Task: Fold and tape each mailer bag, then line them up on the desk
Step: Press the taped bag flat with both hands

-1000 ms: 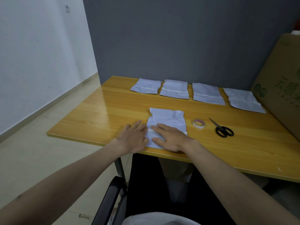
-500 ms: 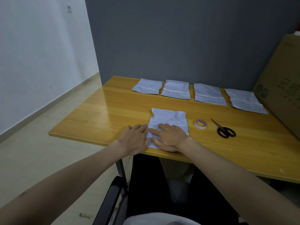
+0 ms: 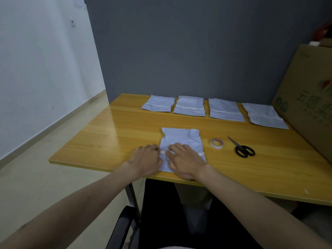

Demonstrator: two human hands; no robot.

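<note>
Nearest the camera, a black chair arm [image 3: 124, 225] shows below the desk's front edge. Both forearms reach forward over the wooden desk [image 3: 111, 137]. The left hand [image 3: 146, 161] lies at the left edge of a crumpled white mailer bag [image 3: 181, 139], its fingers bent at the knuckles with the tips against the bag's side; whether this grip actually pinches the edge cannot be told. The right hand [image 3: 185, 159] lies palm-down on the lower part of the same bag, fingers spread and fairly straight, pressing it flat against the desk, so that grip is not closed round anything. The bag sits close to the front edge of the desk, roughly central, its upper end wrinkled and lying free beyond the fingers.

Just to the right of the bag stands a roll of tape [image 3: 217, 143], flat on the desk and apart from the bag. Further right lie black-handled scissors [image 3: 241, 148], blades pointing away and to the left.

Along the far edge of the desk, four folded white bags [image 3: 189, 108] lie in a row, side by side, each showing a crease band across it. A large cardboard box [image 3: 309, 97] leans at the right, before the grey wall [image 3: 179, 42].
</note>
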